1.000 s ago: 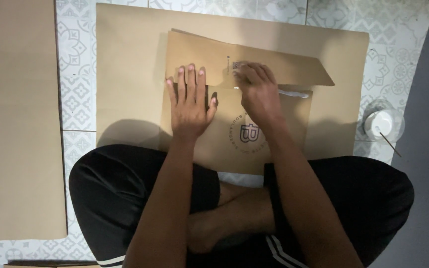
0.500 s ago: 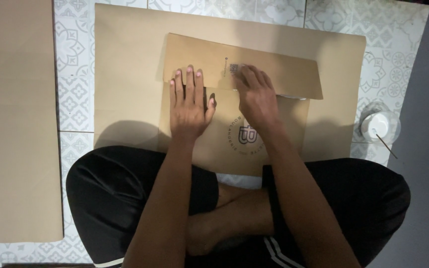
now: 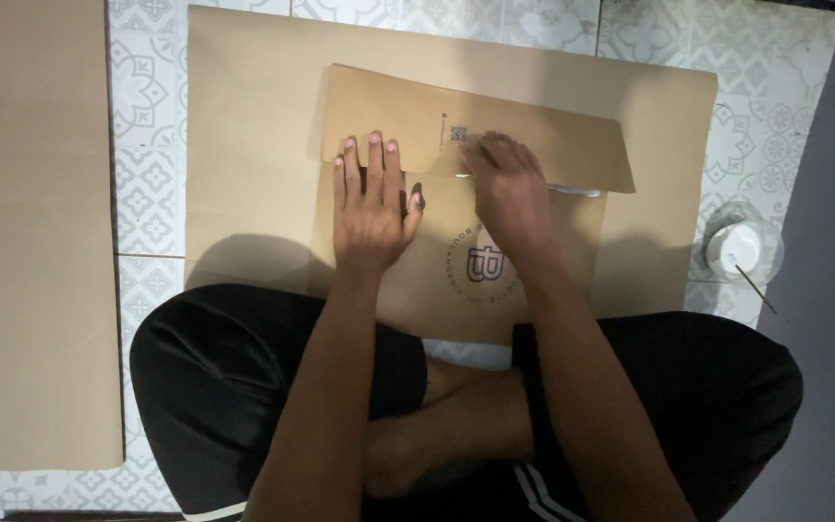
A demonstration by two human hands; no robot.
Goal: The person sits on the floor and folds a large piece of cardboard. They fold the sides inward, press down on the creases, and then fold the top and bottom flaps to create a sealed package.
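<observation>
The brown paper bag (image 3: 533, 290) lies flat on a big kraft sheet (image 3: 244, 145) on the tiled floor (image 3: 147, 193), right in front of my crossed legs, its top flap (image 3: 533, 135) folded down over the body. My left hand (image 3: 371, 208) is spread flat, fingers open, pressing on the bag just under the flap, gripping nothing. My right hand (image 3: 506, 193) presses the flap's fold with bent fingers; another sheet (image 3: 31, 232) lies left, a small clear cup (image 3: 741, 246) right.
</observation>
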